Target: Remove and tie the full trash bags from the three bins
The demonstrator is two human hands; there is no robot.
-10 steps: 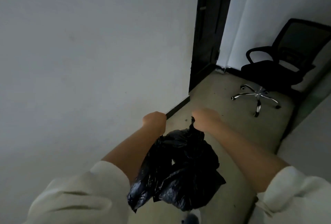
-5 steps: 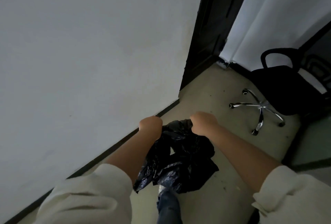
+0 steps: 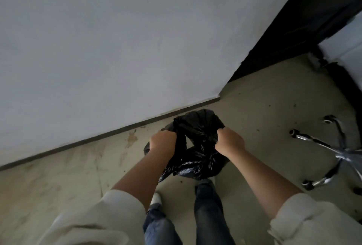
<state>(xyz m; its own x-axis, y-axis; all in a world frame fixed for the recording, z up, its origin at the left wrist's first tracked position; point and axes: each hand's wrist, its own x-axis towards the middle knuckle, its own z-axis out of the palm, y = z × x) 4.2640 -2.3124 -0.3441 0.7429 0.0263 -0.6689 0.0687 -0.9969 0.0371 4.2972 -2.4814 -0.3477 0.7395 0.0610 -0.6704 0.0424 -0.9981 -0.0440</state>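
Observation:
A black trash bag [image 3: 197, 146] hangs in front of me above the floor, near the base of a white wall. My left hand [image 3: 162, 142] grips a gathered strip of its top edge on the left. On the right side of the bag's mouth, my right hand [image 3: 230, 141] grips the plastic. Both fists are closed around the bag, a short way apart, with the bag's mouth bunched between them. No bin is in view.
A white wall [image 3: 117, 38] with a dark skirting runs along the left. A dark door frame [image 3: 305, 25] stands at the upper right. The chrome base of an office chair [image 3: 333, 152] sits on the floor at the right. My legs and shoes are below the bag.
My view has tilted down toward the floor, so the chair's seat is out of frame. The bag has dropped lower and my hands have spread slightly apart while keeping their grip.

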